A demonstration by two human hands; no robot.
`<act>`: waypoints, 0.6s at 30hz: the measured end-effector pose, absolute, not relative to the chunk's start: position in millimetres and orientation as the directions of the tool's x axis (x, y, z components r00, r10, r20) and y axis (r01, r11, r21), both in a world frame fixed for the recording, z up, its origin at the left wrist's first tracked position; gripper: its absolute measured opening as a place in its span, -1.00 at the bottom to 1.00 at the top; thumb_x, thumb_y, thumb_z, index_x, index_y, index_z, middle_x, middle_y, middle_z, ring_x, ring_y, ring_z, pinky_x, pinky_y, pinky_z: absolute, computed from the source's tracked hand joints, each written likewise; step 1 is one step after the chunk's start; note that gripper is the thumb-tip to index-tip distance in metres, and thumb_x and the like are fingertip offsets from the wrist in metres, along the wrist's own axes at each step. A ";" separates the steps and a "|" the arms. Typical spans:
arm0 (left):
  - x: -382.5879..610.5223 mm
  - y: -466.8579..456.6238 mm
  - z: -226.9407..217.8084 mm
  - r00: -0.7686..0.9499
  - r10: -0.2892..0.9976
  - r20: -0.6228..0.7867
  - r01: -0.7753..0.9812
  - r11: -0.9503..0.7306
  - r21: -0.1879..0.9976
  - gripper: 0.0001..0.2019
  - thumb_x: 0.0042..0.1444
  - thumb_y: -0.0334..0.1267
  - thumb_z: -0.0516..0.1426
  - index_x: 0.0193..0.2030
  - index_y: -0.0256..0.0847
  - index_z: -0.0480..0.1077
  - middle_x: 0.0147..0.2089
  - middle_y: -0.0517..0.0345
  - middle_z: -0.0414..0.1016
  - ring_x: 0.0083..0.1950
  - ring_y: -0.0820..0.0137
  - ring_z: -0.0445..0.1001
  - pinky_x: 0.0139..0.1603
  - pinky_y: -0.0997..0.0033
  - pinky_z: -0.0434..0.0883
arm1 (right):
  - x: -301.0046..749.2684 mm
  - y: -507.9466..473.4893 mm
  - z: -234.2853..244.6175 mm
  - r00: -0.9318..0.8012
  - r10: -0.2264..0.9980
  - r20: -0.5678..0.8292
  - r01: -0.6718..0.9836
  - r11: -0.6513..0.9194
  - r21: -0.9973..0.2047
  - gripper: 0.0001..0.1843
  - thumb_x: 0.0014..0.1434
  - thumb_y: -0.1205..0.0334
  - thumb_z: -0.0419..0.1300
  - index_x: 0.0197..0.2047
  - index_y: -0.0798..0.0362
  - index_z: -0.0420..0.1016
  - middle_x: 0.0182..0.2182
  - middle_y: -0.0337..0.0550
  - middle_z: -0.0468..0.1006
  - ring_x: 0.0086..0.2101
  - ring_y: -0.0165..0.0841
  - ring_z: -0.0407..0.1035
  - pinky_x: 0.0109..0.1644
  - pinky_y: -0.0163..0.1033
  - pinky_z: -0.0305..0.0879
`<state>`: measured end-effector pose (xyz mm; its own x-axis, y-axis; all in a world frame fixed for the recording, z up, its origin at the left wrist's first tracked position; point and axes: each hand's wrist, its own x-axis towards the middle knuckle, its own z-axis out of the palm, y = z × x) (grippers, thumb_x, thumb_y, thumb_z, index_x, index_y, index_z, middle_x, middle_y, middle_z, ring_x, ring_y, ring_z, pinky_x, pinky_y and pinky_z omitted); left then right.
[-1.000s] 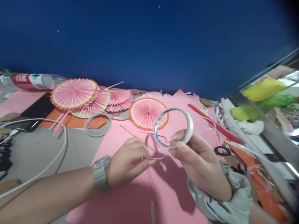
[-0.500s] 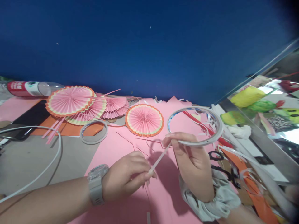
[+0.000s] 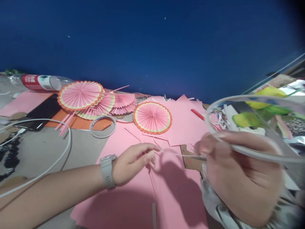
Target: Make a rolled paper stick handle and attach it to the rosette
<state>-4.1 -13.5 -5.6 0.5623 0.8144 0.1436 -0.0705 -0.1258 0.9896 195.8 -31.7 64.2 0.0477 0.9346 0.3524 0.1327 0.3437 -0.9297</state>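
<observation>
My left hand (image 3: 133,162), a grey watch on its wrist, is closed over the pink paper (image 3: 119,203), its thumb and fingers curled together. From near its fingertips a thin white tape strip (image 3: 183,155) runs taut to my right hand (image 3: 243,181). That hand, blurred and close to the camera, grips a large roll of white tape (image 3: 259,156) by its lower rim. A grey scrunchie circles the right wrist. Just beyond the left hand lies a round pleated pink paper fan (image 3: 152,117) with an orange edge.
More pleated fans (image 3: 81,95) overlap at the back left, beside a phone (image 3: 44,113) and a plastic bottle (image 3: 40,82). A smaller tape roll (image 3: 103,126) lies left of centre. A white cable (image 3: 69,140) curves at the left. The blue panel (image 3: 143,47) stands behind.
My right hand has moved right and nearer the camera with the tape roll, and the strip between the hands is longer. My left hand has shifted slightly up. The view has turned a little.
</observation>
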 end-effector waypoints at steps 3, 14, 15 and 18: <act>-2.0 -13.6 12.6 0.653 0.715 0.250 0.252 -0.516 0.819 -0.80 0.25 -0.29 -0.05 -0.18 -0.26 0.37 -0.29 0.06 0.45 -0.22 0.36 0.38 -0.12 0.30 0.33 | 190.7 -20.9 74.2 -0.006 0.950 0.313 0.141 0.311 -0.940 -0.82 0.19 0.28 0.15 -0.14 -0.17 0.43 -0.35 -0.23 0.40 -0.42 -0.41 0.32 -0.34 -0.20 0.30; -4.1 -75.2 22.7 0.878 0.474 -0.067 0.475 -0.846 0.244 -0.45 0.11 -0.03 0.07 0.20 -0.24 0.18 0.27 -0.10 0.18 0.22 -0.01 0.18 0.16 -0.03 0.13 | 195.7 -13.2 91.4 -0.008 0.961 0.276 -0.025 0.276 -0.961 -0.72 0.15 0.38 0.16 -0.09 -0.14 0.35 -0.36 -0.29 0.35 -0.43 -0.46 0.36 -0.38 -0.31 0.41; -5.4 -81.2 14.6 0.862 0.503 -0.054 0.501 -0.835 0.227 -0.48 0.15 -0.09 0.04 0.24 -0.17 0.13 0.33 -0.05 0.08 0.28 0.04 0.12 0.21 -0.03 0.06 | 195.9 -13.7 91.7 -0.056 0.964 0.258 -0.008 0.258 -0.966 -0.69 0.14 0.37 0.18 -0.08 -0.16 0.34 -0.35 -0.29 0.35 -0.44 -0.47 0.34 -0.40 -0.32 0.41; -9.4 -88.7 -7.5 0.854 0.515 -0.070 0.516 -0.825 0.230 -0.52 0.19 -0.22 0.01 0.26 -0.04 0.10 0.38 -0.01 -0.04 0.34 0.11 0.03 0.26 -0.01 0.00 | 194.7 -14.9 89.1 -0.154 0.962 0.224 0.005 0.227 -0.974 -0.60 0.11 0.38 0.21 -0.03 -0.19 0.28 -0.34 -0.29 0.34 -0.41 -0.46 0.33 -0.37 -0.33 0.41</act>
